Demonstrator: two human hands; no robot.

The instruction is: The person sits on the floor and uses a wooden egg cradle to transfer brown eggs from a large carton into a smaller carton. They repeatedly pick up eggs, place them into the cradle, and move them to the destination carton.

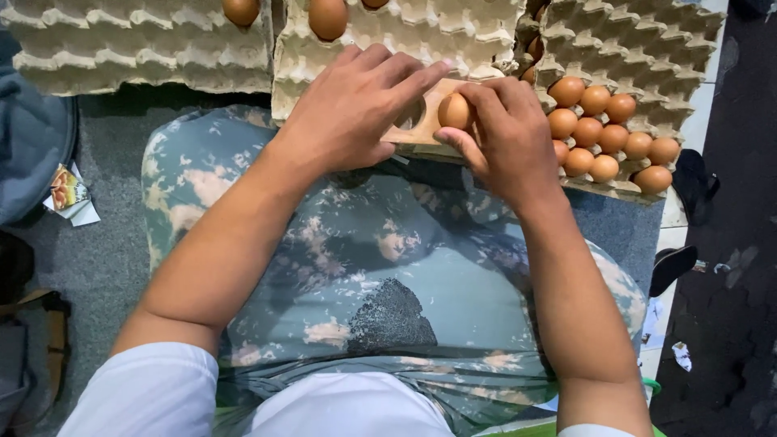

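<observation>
My right hand [506, 137] pinches a brown egg [454, 111] over a hole in a wooden board [421, 133]. My left hand [356, 109] lies flat on the board. At two o'clock, more eggs [607, 137] sit in a paper tray [647, 48].

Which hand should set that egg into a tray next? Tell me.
Right, probably. The right hand already pinches the egg at the wooden sizing board, beside the egg-filled tray. The left hand lies flat on the board, steadying it.
</observation>
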